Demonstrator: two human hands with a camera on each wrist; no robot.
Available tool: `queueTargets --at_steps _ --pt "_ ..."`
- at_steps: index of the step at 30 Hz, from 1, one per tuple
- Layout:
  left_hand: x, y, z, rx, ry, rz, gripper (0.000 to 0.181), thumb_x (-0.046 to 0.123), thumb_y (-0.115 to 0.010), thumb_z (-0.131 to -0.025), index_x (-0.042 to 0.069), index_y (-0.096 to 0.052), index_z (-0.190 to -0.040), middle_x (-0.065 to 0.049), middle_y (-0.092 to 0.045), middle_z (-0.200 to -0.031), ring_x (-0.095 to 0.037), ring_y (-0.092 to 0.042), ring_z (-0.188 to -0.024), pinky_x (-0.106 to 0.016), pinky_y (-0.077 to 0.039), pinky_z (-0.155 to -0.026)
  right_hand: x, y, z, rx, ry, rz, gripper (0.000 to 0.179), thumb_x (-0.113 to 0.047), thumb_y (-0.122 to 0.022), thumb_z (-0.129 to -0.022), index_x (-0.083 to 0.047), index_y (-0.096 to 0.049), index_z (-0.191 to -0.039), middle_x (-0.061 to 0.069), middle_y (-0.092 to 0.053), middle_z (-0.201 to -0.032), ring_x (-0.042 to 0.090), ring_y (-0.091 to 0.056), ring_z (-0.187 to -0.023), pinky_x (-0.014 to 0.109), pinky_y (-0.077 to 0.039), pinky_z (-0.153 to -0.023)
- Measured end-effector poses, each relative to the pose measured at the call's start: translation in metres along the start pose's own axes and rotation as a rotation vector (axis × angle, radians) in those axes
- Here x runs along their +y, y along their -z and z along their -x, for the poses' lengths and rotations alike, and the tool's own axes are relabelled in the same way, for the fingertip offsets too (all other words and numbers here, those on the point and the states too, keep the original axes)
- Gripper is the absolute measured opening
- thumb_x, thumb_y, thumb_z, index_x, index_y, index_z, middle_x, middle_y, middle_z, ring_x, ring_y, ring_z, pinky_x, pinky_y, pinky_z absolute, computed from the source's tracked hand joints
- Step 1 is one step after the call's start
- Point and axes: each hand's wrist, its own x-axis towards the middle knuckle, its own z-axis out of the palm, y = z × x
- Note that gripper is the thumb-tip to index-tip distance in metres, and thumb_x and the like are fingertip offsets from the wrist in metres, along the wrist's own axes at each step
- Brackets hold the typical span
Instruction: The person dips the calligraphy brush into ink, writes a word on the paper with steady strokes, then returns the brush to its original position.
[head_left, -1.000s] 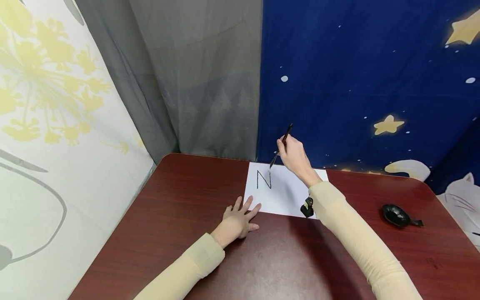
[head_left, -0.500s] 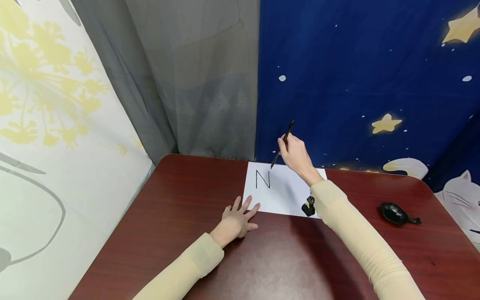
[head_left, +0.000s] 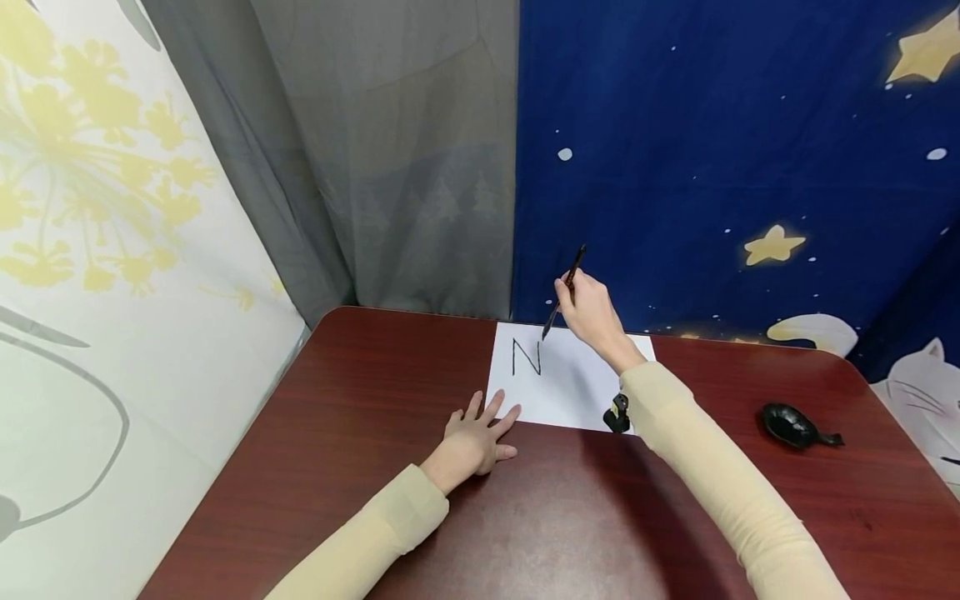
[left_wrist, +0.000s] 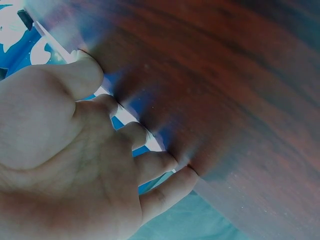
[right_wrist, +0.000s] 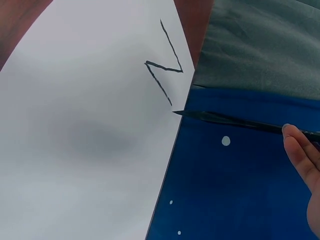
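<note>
My right hand (head_left: 588, 308) pinches a dark brush (head_left: 576, 265) by its shaft, tilted with the tip down at the upper part of a white sheet of paper (head_left: 577, 392). In the right wrist view the pointed bristles of the brush (right_wrist: 200, 116) end close by one end of a black letter N (right_wrist: 164, 67) drawn on the paper. My left hand (head_left: 471, 443) lies with spread, straight fingers on the table and the sheet's lower left corner. The left wrist view shows that palm (left_wrist: 100, 150) from below, fingertips on the wood.
A black dish with a short handle (head_left: 791, 427) sits on the right of the reddish-brown table (head_left: 375, 392). Behind the table's far edge hang a grey curtain (head_left: 435, 167) and a blue starry one (head_left: 637, 167). A small black device (head_left: 617, 414) is at my right wrist.
The brush tip has left the top of the N's right stroke and moved slightly right of it. The left hand stays in place.
</note>
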Motion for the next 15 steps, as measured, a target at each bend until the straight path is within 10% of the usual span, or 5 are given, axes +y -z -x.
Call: queueTargets --at_steps 15 --pt "-0.0004 0.0018 0.0015 -0.001 -0.009 0.009 0.065 0.055 -0.038 -0.104 0.039 -0.014 -0.163 0.006 -0.004 -0.17 -0.025 -0.008 -0.155 -0.044 -0.029 -0.117 0.0039 -0.0009 0.0005 0.001 0.009 0.0 0.021 -0.014 -0.05 -0.107 0.001 -0.062 -0.098 0.015 -0.064 -0.084 0.027 -0.067 -0.069 0.039 -0.053 -0.058"
